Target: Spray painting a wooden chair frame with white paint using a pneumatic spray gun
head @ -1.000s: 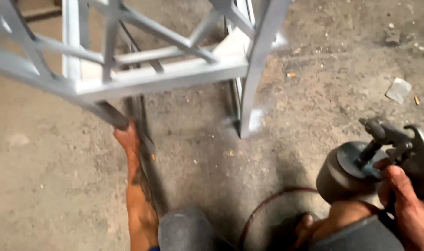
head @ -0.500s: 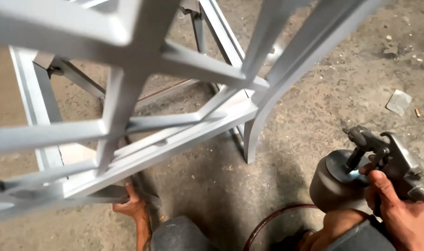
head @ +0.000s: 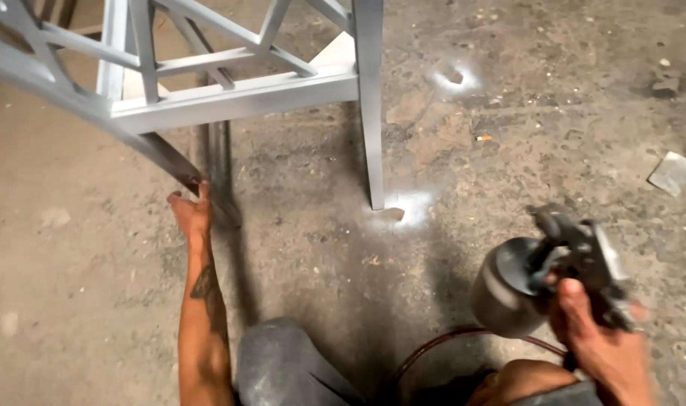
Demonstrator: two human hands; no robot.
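left hand (head: 191, 213) outstretched, fingers gripping frame leg (head: 166, 159); right hand (head: 602, 342) clasps spray gun (head: 553, 271).

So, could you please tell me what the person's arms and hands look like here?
Both arms are bare, with no sleeves, gloves or watch to be seen. The left forearm carries a dark tattoo, its design too blurred to read. The left hand shows no rings. The right hand is motion-blurred, so finer detail cannot be told.

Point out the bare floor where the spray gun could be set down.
Bare concrete lies left of the left hand, and between the frame leg and the spray gun in the right hand. Crowded: under the frame, and by the knee and hose.
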